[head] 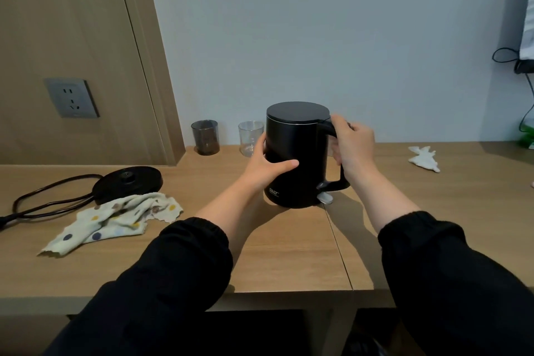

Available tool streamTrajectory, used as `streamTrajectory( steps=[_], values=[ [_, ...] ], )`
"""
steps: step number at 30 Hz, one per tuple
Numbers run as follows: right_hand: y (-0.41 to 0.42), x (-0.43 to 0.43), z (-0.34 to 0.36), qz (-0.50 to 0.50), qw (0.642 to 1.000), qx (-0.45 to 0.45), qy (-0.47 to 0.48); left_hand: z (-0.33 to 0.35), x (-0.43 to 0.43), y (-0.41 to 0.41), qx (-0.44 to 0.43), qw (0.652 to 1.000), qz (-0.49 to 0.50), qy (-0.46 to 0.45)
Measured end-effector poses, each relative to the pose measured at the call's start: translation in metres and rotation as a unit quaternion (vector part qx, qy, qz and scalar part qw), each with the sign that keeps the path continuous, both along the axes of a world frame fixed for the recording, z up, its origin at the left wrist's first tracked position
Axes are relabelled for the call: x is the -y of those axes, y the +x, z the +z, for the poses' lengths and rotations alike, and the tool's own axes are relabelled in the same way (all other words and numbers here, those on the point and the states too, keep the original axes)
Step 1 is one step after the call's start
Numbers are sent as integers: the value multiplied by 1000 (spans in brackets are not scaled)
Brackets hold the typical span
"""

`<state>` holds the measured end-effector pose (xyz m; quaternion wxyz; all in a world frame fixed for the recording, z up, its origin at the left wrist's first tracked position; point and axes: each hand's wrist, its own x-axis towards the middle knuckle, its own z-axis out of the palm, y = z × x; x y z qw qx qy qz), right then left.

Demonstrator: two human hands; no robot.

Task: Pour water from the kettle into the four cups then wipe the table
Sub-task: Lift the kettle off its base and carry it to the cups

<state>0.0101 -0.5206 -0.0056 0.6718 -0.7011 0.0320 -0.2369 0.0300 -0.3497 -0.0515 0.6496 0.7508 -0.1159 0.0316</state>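
Two black sleeves reach forward from the near edge of the light wooden tabletop [289,254] toward a tall black cylindrical electric kettle [297,153], which stands upright on the wood with its flat lid closed. The left hand [267,165] is spread against the kettle's left side, thumb laid across the front of the body and fingers wrapped round behind. The right hand [351,147] is curled closed around the kettle's black handle on its right side. Left of the kettle and nearer the tabletop's front lies a crumpled cream cloth with coloured polka dots [115,220], partly draped over the round black kettle base [127,182], whose dark cord [49,196] trails off leftward. Right of the kettle, well apart, sits a crumpled white tissue [424,159]. Behind the kettle to its left, against the pale wall, stand a dark smoky glass cup [205,137] and a clear glass cup [250,137], the clear one just beside the kettle.
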Motion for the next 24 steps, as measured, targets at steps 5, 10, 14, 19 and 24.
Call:
streamTrajectory(
  steps=[5, 10, 14, 19, 24],
  values=[
    [24, 9, 7, 65, 998, -18, -2, -7, 2, 3, 39, 996, 80, -6],
    [41, 2, 12, 28, 999, -30, -29, -16, 2, 9, 65, 987, 145, 39],
    [57, -3, 12, -10, 996, -55, -73, -22, 4, 15, 73, 982, 164, 64],
    [66, -7, 1, -78, 993, -9, -93, -9, -10, 21, 16, 982, 187, -18],
    [72, -8, -4, -116, 989, 8, -93, -1, -65, 68, -43, 948, 310, -62]
  ],
)
